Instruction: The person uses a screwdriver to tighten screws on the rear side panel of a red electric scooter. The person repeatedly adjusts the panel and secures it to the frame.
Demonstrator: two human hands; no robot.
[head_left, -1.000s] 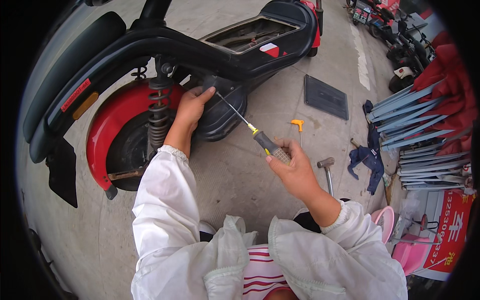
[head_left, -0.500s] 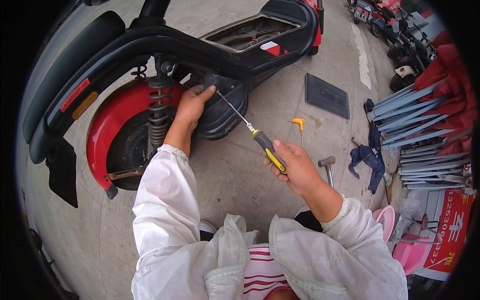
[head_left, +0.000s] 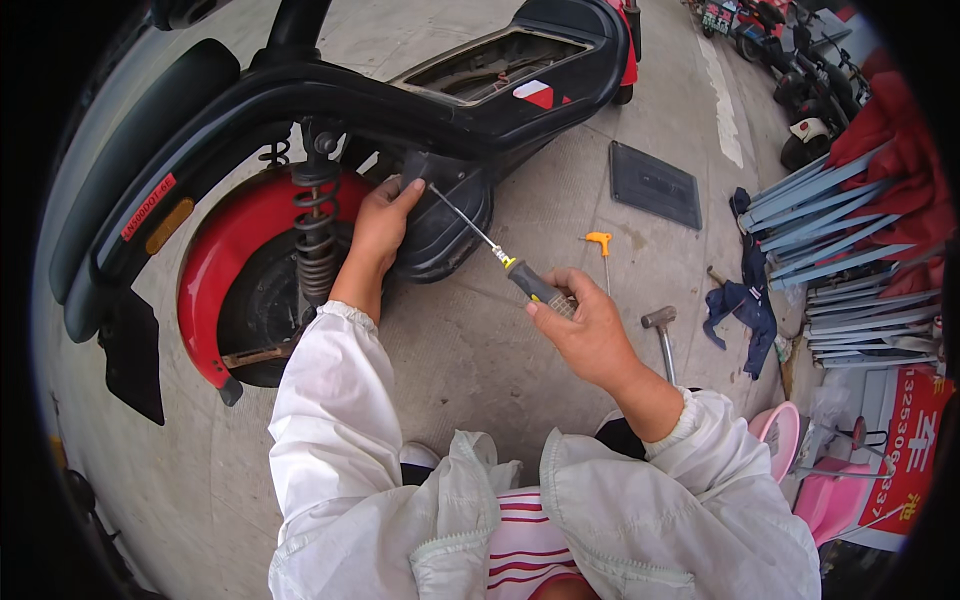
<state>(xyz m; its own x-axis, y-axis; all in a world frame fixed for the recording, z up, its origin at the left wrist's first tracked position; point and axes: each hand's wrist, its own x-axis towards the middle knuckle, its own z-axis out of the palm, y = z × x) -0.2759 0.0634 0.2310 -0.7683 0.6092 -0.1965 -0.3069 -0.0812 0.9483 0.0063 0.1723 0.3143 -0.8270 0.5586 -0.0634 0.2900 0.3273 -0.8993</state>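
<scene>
My right hand (head_left: 575, 330) grips the grey-and-yellow handle of a screwdriver (head_left: 525, 275), whose shaft runs up-left to the black side housing (head_left: 445, 225) of a red-and-black scooter (head_left: 520, 120). My left hand (head_left: 388, 215) is closed against that housing beside the screwdriver tip, thumb uppermost; whatever its fingers hold is hidden. Left of it are a coil shock absorber (head_left: 315, 230) and the rear wheel with a red mudguard (head_left: 215, 270). An open compartment (head_left: 480, 75) shows in the scooter's deck.
On the concrete lie a black panel (head_left: 655, 185), an orange-handled hex key (head_left: 600, 245), a hammer (head_left: 660, 322) and a dark blue garment (head_left: 750, 300). Along the right are folded frames with red cloth (head_left: 880, 150), parked scooters (head_left: 800, 80), pink plastic items (head_left: 835, 495) and a red sign (head_left: 905, 450).
The screwdriver handle has rolled in my right hand, showing its yellow stripe half a second ago and mostly grey now. My left hand stays at the tip. The view has shifted slightly.
</scene>
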